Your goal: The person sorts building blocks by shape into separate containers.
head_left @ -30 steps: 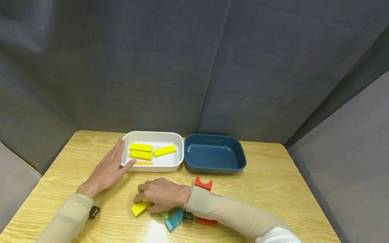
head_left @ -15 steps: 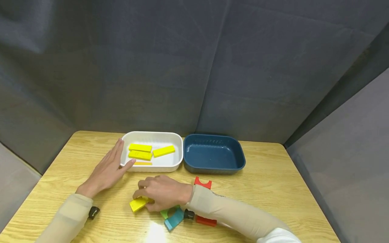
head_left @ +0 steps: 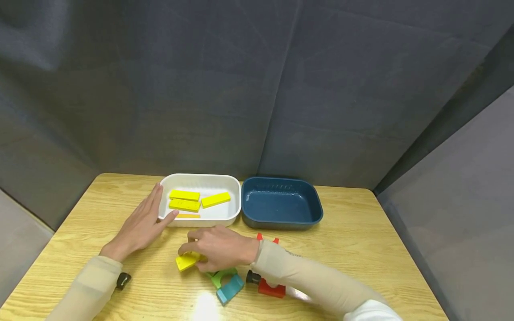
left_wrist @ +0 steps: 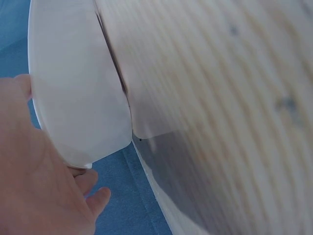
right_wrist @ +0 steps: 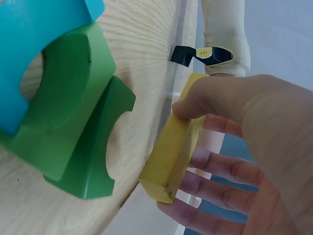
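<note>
- Head view: the right hand (head_left: 218,249) pinches a yellow block (head_left: 186,261) between thumb and curled fingers; one end sticks out on the hand's left side.
- The left hand (head_left: 138,225) lies along the left end of the white tray (head_left: 209,223), its fingers straight and its thumb at the front rim.
- Inside this tray, to the right of the left hand, are three other yellow blocks (head_left: 216,200) and a thin orange piece (head_left: 188,216). The dark blue tray (head_left: 282,225) stands ahead of the right hand, to its right.
- Nearer to the person than the right hand, green arches (head_left: 217,281) and a blue arch (head_left: 230,290) rest on the surface (head_left: 353,249). Red blocks (head_left: 271,290) are partly covered by the right arm.
- Left wrist view: the hand touches the tray wall and seems only to steady it.
- Right wrist view: thumb and fingers pinch the block, beside the green arches.
- I judge the step in hand as carrying this block; the next move calls for a firm pinch and enough height to pass any rim.
</note>
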Action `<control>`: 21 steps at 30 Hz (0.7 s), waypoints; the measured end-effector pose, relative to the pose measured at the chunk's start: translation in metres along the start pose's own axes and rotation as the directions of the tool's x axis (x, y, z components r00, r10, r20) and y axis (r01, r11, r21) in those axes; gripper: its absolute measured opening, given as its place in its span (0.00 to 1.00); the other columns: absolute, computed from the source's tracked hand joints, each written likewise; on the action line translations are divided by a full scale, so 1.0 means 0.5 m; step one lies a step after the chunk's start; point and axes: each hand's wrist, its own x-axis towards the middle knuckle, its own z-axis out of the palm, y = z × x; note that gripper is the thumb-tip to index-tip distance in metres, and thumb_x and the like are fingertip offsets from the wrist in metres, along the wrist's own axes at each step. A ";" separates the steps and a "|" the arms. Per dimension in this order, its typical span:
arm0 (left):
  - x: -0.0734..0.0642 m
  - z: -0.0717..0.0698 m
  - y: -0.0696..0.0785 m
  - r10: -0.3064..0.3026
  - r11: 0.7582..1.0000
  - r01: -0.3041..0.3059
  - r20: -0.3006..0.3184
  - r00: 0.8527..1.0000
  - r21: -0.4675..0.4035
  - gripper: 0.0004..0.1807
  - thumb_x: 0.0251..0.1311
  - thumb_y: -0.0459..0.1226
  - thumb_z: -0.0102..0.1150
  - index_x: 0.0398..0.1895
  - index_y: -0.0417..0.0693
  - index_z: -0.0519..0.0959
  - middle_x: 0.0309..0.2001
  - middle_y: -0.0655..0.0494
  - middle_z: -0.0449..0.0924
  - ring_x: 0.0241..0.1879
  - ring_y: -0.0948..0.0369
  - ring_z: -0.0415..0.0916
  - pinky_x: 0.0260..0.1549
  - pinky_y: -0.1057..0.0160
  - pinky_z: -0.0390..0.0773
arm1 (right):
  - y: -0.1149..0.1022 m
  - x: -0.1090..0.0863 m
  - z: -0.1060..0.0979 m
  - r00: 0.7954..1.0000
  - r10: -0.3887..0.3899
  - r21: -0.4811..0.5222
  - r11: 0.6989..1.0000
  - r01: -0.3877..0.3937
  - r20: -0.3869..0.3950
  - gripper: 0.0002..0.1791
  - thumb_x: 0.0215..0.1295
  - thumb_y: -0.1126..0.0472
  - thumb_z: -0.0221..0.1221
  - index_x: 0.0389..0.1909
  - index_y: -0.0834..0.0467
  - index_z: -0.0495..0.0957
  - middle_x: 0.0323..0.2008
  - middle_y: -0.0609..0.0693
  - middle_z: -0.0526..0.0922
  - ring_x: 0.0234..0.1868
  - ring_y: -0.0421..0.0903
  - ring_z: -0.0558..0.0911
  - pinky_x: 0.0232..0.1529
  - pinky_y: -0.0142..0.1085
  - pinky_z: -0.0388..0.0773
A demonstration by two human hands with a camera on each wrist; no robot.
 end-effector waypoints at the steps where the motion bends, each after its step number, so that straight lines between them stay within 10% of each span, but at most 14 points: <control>1: 0.000 0.000 0.000 0.000 1.000 0.000 0.001 1.000 -0.001 0.57 0.78 0.68 0.43 0.88 0.44 0.30 0.88 0.50 0.22 0.85 0.36 0.38 0.78 0.28 0.48 | 0.001 -0.001 -0.002 1.000 0.002 0.001 1.000 -0.002 0.001 0.25 0.70 0.51 0.70 0.67 0.43 0.81 0.56 0.44 0.83 0.43 0.34 0.79 0.32 0.18 0.72; 21: 0.004 0.000 -0.001 -0.001 1.000 0.001 -0.001 1.000 0.004 0.57 0.78 0.68 0.43 0.88 0.43 0.30 0.88 0.48 0.23 0.85 0.35 0.39 0.78 0.28 0.48 | 0.038 -0.031 -0.052 0.995 0.025 -0.102 0.994 -0.035 -0.101 0.25 0.68 0.49 0.71 0.65 0.44 0.82 0.50 0.43 0.84 0.41 0.37 0.79 0.32 0.23 0.72</control>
